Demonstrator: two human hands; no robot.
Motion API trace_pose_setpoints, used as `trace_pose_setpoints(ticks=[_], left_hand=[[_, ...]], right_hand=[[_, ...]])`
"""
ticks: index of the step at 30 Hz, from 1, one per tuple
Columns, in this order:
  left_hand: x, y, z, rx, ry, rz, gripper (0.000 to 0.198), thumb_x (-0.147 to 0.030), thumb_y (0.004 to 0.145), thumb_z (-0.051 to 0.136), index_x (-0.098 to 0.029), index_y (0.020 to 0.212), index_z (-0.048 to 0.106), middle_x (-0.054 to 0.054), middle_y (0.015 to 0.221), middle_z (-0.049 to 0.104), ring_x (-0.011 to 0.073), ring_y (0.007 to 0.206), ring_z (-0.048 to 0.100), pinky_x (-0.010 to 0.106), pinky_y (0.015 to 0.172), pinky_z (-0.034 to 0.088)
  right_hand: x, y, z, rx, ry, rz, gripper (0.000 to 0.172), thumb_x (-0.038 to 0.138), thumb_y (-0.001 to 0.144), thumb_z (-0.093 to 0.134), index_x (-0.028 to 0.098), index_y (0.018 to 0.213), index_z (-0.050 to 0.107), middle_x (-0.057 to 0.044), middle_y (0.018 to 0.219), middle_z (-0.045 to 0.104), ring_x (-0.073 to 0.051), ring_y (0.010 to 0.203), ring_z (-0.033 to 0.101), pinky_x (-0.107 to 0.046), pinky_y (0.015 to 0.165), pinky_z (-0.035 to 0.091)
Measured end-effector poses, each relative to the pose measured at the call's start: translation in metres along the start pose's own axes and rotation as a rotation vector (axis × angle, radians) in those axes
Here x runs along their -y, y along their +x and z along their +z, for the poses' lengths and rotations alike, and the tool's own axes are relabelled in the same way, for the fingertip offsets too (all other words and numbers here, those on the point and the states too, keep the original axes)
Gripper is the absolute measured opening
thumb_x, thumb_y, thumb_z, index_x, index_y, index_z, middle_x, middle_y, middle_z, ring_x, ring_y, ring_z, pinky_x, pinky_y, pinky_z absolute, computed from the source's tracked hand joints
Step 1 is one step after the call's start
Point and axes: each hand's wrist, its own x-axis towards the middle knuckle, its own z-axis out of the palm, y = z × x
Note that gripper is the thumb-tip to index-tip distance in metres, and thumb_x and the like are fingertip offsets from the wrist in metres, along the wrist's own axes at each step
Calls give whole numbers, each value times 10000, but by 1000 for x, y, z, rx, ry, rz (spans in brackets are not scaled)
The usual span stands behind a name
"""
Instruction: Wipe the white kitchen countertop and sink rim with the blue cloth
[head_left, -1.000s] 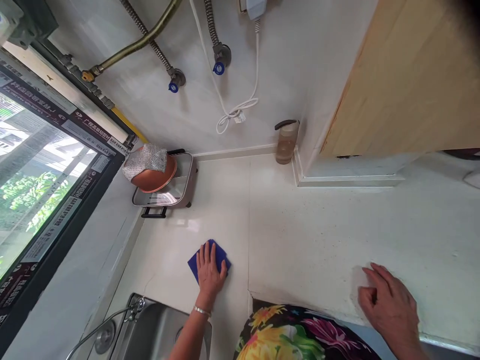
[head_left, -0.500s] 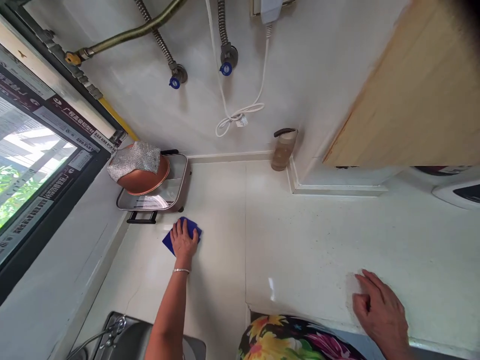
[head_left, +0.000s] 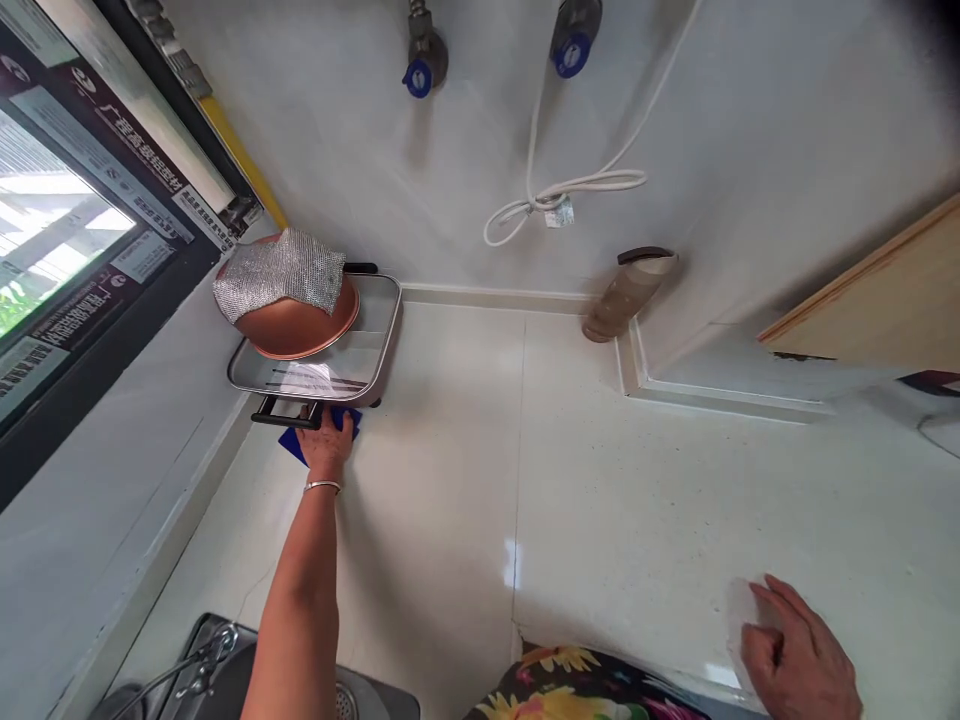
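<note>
On the white counter, a blue cloth lies under my left hand, just in front of the metal tray. The fingertips are partly hidden beneath the tray's black handle; the palm presses down on the cloth. A copper-coloured pan with a silvery woven cloth over it stands on the tray. My right hand is by the counter's front edge at the lower right, its fingers partly curled and apart, holding nothing.
A brownish pitcher stands by the back wall near the corner ledge. A tied white cord hangs on the wall. The sink is at the lower left, the window at the left, and a wooden panel juts in at right.
My left hand has slid the blue cloth forward and left, to the tray's handle. The view has shifted closer to the counter and wall. My right hand stays near the front edge.
</note>
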Motion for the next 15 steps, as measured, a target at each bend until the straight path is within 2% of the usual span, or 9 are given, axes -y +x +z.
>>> trace_pose_setpoints(ticks=[4,7,12,15], left_hand=[[36,6,-6,-34,-13,38,621,-419,911,481,-48,1410,488,196,1555,412,343,1452,307,511,1212,221],[64,0,-15,-44,9,-53,641,-446,914,444,-88,1445,464,193,1559,406,358,1440,337,523,1208,238],[105,-24,-31,-33,52,-217,673,-489,928,365,-111,1482,418,191,1577,380,353,1457,320,539,1211,231],[122,-44,-39,-16,66,-279,682,-501,925,351,-122,1489,410,188,1587,365,344,1462,320,534,1217,220]], right_hand=[[-3,0,1,-3,-22,7,608,129,754,525,172,1360,505,-148,1357,581,-338,1128,636,-474,886,555],[-5,0,2,4,-24,-5,609,119,753,521,160,1360,502,-161,1362,578,-349,1149,627,-476,886,555],[-6,-1,1,11,-20,-10,659,127,750,526,156,1405,454,-164,1361,575,-341,1144,623,-467,896,548],[-6,-1,0,25,13,-8,649,147,745,516,159,1392,465,-161,1367,565,-351,1177,602,-485,921,534]])
